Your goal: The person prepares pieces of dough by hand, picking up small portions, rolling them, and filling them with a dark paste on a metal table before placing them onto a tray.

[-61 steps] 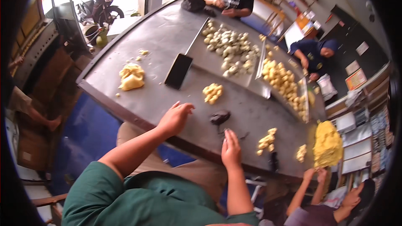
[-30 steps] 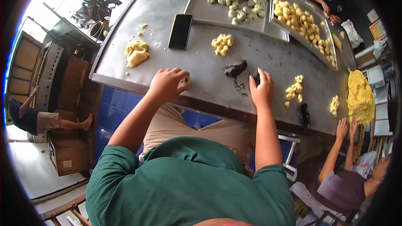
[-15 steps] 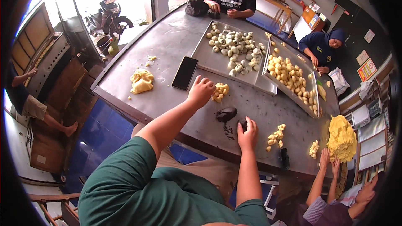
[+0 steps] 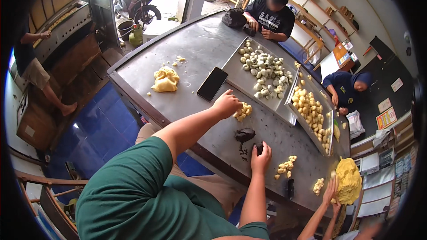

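Holds a dark lump [image 4: 259, 150] in the curled fingers of the right hand [image 4: 262, 158], at the near side of the grey counter [image 4: 195, 44], just beside dark crumbs [image 4: 243, 152] and to the near right of a larger dark mass [image 4: 244, 134]. Has the left hand [image 4: 227, 104] stretched farther out, at the left edge of a cluster of small yellow pieces [image 4: 243, 112], with fingers bent and partly hiding it; cannot tell whether grasping a piece or merely touching. Just beyond that hand, to the left, lying flat: a black phone [image 4: 212, 84]. Farther left, a soft yellow dough lump [image 4: 166, 79] with scattered bits [image 4: 179, 58] nearby. On the far side, a broad metal tray [image 4: 239, 73] bearing greyish balls [image 4: 267, 73], with a narrower tray [image 4: 307, 128] of yellow balls [image 4: 309, 111] close along its right. To the right of the right hand, another yellow cluster [image 4: 286, 167], then a black object [image 4: 290, 189] of unclear kind nearer the edge, a smaller cluster [image 4: 318, 186], and a large yellow mass [image 4: 348, 181] touched by a co-worker's hands [image 4: 330, 191].
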